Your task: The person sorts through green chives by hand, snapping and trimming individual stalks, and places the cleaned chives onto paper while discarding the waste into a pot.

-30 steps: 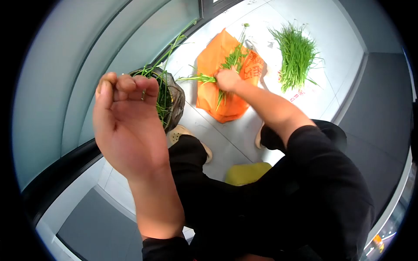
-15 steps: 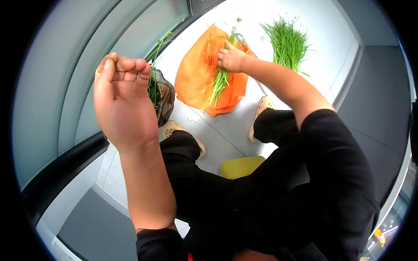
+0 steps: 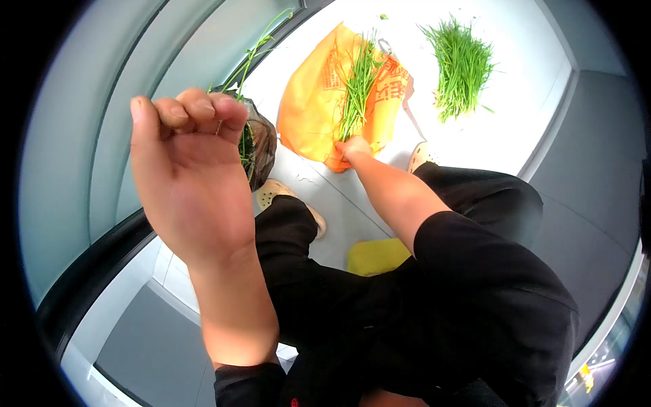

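My left hand (image 3: 193, 176) is raised close to the camera, palm showing, fingers curled at the tips and thumb apart, with nothing in it. My right hand (image 3: 353, 147) is closed around the lower ends of a small bunch of green stems (image 3: 361, 88). That bunch lies over an orange bag (image 3: 308, 102) spread on the floor. To the right of the bag lies a larger pile of green stems (image 3: 462, 68). Behind my left hand, a dark plastic bag (image 3: 263, 146) with more greens is partly hidden.
A frosted panel (image 3: 122, 88) with a dark lower frame runs along the left. Pale perforated shoes (image 3: 272, 191) are on the tiled floor, near a yellow-green object (image 3: 376, 256). Grey slabs (image 3: 583, 169) line the right side.
My right hand has moved from the middle of the bunch down to its lower ends. The stem that stuck out leftward one second ago no longer does. My left thumb has spread from the fingers.
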### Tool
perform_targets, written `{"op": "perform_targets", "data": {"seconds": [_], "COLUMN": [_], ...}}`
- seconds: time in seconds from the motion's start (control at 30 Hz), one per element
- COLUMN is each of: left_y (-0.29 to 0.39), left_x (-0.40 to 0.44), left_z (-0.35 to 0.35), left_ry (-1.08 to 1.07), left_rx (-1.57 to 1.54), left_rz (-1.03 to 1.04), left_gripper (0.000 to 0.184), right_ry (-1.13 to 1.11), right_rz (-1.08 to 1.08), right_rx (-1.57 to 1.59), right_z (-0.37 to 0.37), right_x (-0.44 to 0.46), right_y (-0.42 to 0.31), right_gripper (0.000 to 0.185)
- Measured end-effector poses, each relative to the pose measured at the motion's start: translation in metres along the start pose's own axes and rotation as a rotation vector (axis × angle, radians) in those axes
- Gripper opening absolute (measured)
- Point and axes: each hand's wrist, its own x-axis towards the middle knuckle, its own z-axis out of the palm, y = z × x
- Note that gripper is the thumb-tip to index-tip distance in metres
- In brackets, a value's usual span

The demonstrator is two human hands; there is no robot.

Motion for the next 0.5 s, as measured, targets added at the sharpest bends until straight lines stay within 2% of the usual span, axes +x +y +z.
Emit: {"op": "perform_targets", "data": {"seconds": [0.13, 0.17, 0.2, 0.23, 0.3, 0.33, 0.37, 0.43, 0.5], "left_y": [-0.005, -0.006, -0.008, -0.012, -0.017, -0.020, -0.024, -0.032, -0.043], "left_x": [0.007, 0.007, 0.009, 0.010, 0.011, 0.012, 0.014, 0.017, 0.019], "left_z": [-0.002, -0.003, -0.007, -0.002, 0.011, 0.012, 0.013, 0.016, 0.016], "left_ry": [0.045, 0.080, -0.011, -0.015, 0.019, -0.034, -0.040, 0.018, -0.006], "left_rx": [0.023, 0.066, 0.088, 0.082, 0.173, 0.142, 0.136, 0.298, 0.380], "left_rz": [-0.044, -0.064, -0.066, -0.065, -0.208, -0.286, -0.278, -0.357, -0.316], "left_gripper": [0.027, 0.026, 0.022, 0.022, 0.024, 0.030, 0.030, 0.029, 0.031], "right_ry": [0.091, -0.039, -0.168, -0.161, -0.396, -0.421, -0.416, -0.381, -0.378], "right_rz": [-0.105, -0.097, -0.089, -0.090, 0.096, 0.050, 0.040, -0.135, -0.149], "right_rx": [-0.166, 0.064, 0.294, 0.293, 0.896, 1.009, 1.007, 1.129, 1.049], "right_z": [-0.010, -0.014, -0.019, -0.028, -0.047, -0.057, -0.071, -0.101, -0.130], "right_x": [0.007, 0.004, 0.000, -0.011, -0.037, -0.049, -0.065, -0.096, -0.121], "right_y": [-0.005, -0.001, 0.002, -0.004, -0.024, -0.033, -0.044, -0.063, -0.071], "right_gripper": [0.028, 0.026, 0.023, 0.023, 0.013, 0.004, 0.004, 0.008, 0.010]}}
